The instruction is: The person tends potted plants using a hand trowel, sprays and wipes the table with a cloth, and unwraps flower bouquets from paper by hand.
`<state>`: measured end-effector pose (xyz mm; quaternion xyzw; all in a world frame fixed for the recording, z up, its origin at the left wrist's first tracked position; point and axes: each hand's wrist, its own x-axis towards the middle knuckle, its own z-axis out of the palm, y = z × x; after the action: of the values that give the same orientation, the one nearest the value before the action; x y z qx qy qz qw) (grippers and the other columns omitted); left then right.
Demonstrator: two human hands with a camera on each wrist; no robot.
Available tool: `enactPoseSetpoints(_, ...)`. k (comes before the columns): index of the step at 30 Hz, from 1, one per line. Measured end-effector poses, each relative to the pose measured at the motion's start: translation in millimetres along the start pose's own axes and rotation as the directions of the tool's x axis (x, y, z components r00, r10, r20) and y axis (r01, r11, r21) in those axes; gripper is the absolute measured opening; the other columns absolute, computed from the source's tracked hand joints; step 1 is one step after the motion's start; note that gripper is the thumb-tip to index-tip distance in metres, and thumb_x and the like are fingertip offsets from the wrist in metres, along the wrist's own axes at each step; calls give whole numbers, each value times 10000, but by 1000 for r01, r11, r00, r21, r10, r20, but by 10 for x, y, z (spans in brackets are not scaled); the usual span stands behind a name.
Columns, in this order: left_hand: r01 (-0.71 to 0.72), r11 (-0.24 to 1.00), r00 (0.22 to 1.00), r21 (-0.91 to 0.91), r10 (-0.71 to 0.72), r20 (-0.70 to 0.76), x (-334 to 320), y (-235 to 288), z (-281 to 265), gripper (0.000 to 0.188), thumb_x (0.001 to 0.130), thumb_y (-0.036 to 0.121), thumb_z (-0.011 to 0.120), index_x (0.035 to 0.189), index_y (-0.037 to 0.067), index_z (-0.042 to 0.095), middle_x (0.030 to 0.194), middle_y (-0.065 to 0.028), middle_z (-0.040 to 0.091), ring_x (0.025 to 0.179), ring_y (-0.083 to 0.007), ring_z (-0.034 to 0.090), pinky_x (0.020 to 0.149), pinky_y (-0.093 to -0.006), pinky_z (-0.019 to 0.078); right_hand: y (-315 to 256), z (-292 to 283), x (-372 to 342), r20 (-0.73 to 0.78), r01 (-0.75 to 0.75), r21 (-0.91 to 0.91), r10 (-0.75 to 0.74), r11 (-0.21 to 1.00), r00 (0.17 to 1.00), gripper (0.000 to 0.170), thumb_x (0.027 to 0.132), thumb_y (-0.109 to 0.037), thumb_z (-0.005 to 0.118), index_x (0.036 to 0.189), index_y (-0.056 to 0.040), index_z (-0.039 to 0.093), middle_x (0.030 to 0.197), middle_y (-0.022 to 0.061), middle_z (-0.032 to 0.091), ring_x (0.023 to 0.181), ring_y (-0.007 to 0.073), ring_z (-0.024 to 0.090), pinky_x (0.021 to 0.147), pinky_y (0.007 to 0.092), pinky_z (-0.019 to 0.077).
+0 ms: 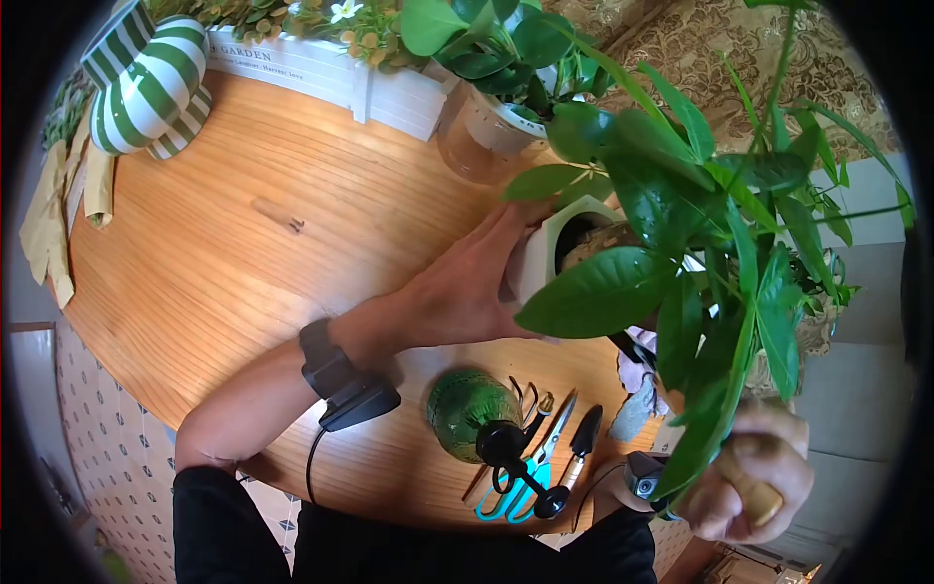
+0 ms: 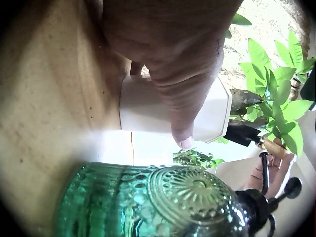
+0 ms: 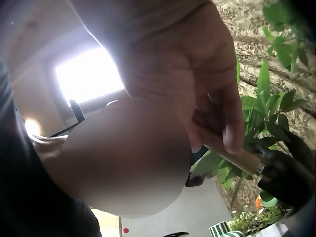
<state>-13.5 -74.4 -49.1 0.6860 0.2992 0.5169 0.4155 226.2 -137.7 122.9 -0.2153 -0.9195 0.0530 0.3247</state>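
Note:
My left hand [image 1: 452, 292] grips a white angular plant pot [image 1: 533, 268] by its side; in the left wrist view the thumb lies along the pot's wall. A leafy green plant with a thick trunk [image 2: 242, 100] grows out of the pot, its leaves [image 1: 603, 292] covering part of the rim in the head view. My right hand [image 1: 744, 477] holds a small trowel by its wooden handle [image 2: 275, 148]. The trowel's black blade [image 2: 241, 132] reaches to the pot's opening in the left wrist view. Leaves hide most of the blade in the head view.
On the table, a green glass spray bottle [image 1: 467, 409], teal-handled scissors [image 1: 530, 482], another small trowel [image 1: 584, 438] and a crumpled cloth [image 1: 637, 394] lie near the front edge. Behind stand a plant in a clear jar [image 1: 482, 146], a white planter [image 1: 311, 83] and a striped vase [image 1: 156, 88].

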Motion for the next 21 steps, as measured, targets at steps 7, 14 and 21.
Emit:
enactPoseSetpoints(7, 156, 986, 950, -53, -135, 281, 84, -37, -267, 1074, 740, 235, 907, 1577, 95, 250, 1465, -160, 449, 1167, -234, 581, 905, -338, 539, -155, -217, -90, -153, -143, 109, 158, 984, 975, 433, 1005, -493, 577, 1050, -69, 502, 929, 146, 576, 687, 149, 531, 591, 249, 410)
enactPoseSetpoints(14, 171, 973, 985, -154, -174, -4, 85, -46, 28, 989, 746, 260, 910, 1526, 48, 339, 1526, -153, 410, 1400, -245, 411, 1153, -394, 379, -69, -102, 188, -149, 189, 268, -153, 945, 977, 403, 1019, -323, 596, 998, 28, 400, 908, 277, 590, 625, 285, 654, 474, 322, 602)
enactPoseSetpoints(21, 19, 972, 989, -235, 17, 149, 74, -91, -32, 1078, 728, 264, 916, 1553, 43, 259, 1506, -185, 428, 1389, -290, 443, 1133, -410, 408, -43, -26, 187, -186, 301, 260, -258, 918, 948, 361, 1019, -286, 603, 991, 31, 432, 931, 288, 586, 700, 322, 680, 512, 334, 624)
